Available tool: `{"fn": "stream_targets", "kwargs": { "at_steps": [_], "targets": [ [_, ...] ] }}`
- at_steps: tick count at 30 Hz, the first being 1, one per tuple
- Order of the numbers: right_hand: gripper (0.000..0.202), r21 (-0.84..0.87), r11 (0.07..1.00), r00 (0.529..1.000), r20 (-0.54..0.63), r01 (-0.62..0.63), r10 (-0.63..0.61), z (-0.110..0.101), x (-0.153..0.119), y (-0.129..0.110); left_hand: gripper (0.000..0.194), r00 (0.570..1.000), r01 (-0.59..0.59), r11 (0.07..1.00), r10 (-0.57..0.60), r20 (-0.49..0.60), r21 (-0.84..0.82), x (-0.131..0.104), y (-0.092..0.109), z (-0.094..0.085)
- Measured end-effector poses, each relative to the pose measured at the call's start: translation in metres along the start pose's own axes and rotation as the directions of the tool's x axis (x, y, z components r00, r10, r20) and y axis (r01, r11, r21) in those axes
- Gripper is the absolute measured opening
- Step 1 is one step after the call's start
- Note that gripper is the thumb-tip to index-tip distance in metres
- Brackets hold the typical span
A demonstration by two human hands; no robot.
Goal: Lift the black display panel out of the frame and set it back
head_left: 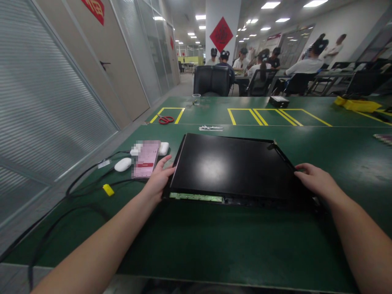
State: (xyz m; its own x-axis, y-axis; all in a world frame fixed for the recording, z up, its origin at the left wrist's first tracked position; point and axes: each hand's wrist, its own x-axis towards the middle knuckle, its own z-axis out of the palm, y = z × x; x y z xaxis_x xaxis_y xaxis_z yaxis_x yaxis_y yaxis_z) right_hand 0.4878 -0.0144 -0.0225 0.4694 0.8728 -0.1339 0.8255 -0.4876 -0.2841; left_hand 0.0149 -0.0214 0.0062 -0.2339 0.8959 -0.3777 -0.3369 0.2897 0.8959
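Observation:
A black flat display panel [232, 167] lies in a shallow dark frame over the green table [214, 245]. Along the panel's near left edge runs a green circuit strip [196, 197]. My left hand [159, 176] grips the frame's left side, its thumb and a finger showing by the edge. At the right side my right hand [315, 179] holds the frame's edge, fingers bent round it and partly hidden. A small piece sticks up at the panel's far right corner.
Left of the panel are a phone [147, 159], a white mouse-like object [123, 164], black cables and a yellow piece [108, 190]. Beyond are red scissors [166, 120], a plastic cup [196, 99] and a black box [278, 101]. Several people sit farther back.

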Motion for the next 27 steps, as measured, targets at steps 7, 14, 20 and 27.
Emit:
{"fn": "stream_targets", "kwargs": {
  "at_steps": [7,14,20,27],
  "targets": [
    [0.039,0.028,0.999,0.999,-0.033,0.015,-0.014,0.002,0.002,0.003,0.054,0.991,0.034,0.997,-0.043,0.125,0.069,0.002,0.000,-0.007],
    [0.029,0.059,0.998,0.998,-0.053,0.028,-0.024,0.000,0.001,0.001,0.035,0.968,-0.025,0.986,-0.016,0.249,0.162,0.006,-0.003,-0.012],
    [0.023,0.089,0.996,0.998,-0.062,0.030,-0.024,0.000,0.000,0.000,0.027,0.982,-0.106,0.982,0.078,0.174,0.156,0.006,-0.006,-0.012],
    [0.029,0.065,0.997,0.998,-0.048,0.043,-0.040,0.002,0.000,0.000,0.057,0.918,-0.256,0.942,0.167,0.360,0.216,0.001,-0.005,-0.014]
  ]
}}
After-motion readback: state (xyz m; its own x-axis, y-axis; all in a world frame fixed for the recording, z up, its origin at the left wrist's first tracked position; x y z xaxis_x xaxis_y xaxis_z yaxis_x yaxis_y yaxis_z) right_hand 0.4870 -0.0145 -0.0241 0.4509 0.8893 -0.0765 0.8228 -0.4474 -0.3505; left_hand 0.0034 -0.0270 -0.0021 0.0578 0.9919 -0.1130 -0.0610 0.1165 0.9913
